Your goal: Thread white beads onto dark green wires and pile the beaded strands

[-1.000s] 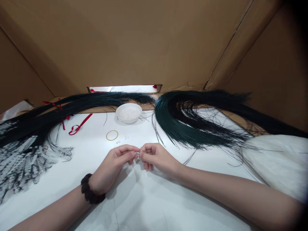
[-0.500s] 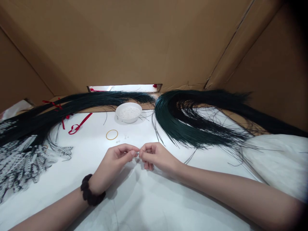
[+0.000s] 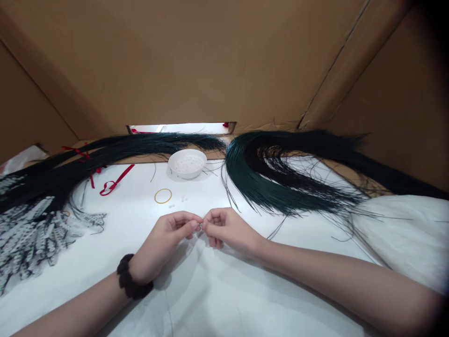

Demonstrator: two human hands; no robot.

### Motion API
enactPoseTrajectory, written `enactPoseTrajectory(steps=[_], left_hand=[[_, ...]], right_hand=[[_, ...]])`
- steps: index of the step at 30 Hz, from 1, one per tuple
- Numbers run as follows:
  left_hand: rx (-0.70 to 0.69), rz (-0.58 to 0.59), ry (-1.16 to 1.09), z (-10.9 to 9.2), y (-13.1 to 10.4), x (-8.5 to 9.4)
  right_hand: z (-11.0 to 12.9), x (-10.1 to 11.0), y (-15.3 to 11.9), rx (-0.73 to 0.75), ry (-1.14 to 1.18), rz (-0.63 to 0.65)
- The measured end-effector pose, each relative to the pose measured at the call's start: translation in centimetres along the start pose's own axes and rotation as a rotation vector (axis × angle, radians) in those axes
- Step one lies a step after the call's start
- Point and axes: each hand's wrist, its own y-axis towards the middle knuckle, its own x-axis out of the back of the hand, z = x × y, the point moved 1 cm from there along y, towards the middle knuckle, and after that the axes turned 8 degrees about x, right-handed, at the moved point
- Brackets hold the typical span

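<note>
My left hand [image 3: 177, 234] and my right hand [image 3: 229, 229] meet fingertip to fingertip just above the white work surface. Both are closed in a pinch. A short piece of thin dark strand [image 3: 200, 226] shows between the fingertips; most of it is hidden, and I cannot tell whether a bead sits on it. Just beyond the fingers lie several tiny white beads [image 3: 184, 199]. Farther back stands a shallow white bowl [image 3: 187, 173] with many small white pieces inside.
A yellow rubber band [image 3: 163, 196] and a red ribbon [image 3: 117, 180] lie behind my left hand. Dark green strands [image 3: 266, 185] curve at right; another bundle [image 3: 140, 146] runs along the back, with white-threaded ends [image 3: 42, 234] at left. Cardboard walls [image 3: 175, 61] enclose the surface; a white plastic bag [image 3: 407, 229] lies right.
Both hands stay almost in place. The fingertips have shifted slightly around the thin dark strand, and the bit visible between them looks a little different.
</note>
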Motion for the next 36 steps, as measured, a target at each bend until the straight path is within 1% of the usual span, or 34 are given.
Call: enactPoseTrajectory(steps=[6,12,16,19,27,31,36], left_hand=[[0.032,0.019,-0.053,0.0,-0.2,-0.2],[0.010,-0.044,0.004,0.3,-0.2,-0.6],[-0.057,-0.046,0.032,0.2,-0.4,-1.0],[-0.117,-0.060,0.098,0.1,-0.7,-1.2],[-0.277,-0.180,0.419,0.2,-1.0,-0.9],[-0.320,-0.231,0.511,0.2,-1.2,-0.9],[-0.373,-0.209,0.543,-0.1,-1.3,-0.9]], right_hand=[[-0.1,0.0,0.0,0.005,-0.018,-0.009],[-0.1,-0.2,-0.1,0.011,-0.053,-0.022],[-0.2,-0.2,-0.1,0.026,-0.038,-0.020],[-0.3,-0.1,-0.1,0.045,-0.008,-0.004],[-0.6,0.1,0.2,0.062,0.020,0.026],[-0.7,0.2,0.3,0.071,0.028,0.060],[-0.9,0.2,0.3,0.058,0.012,0.042]])
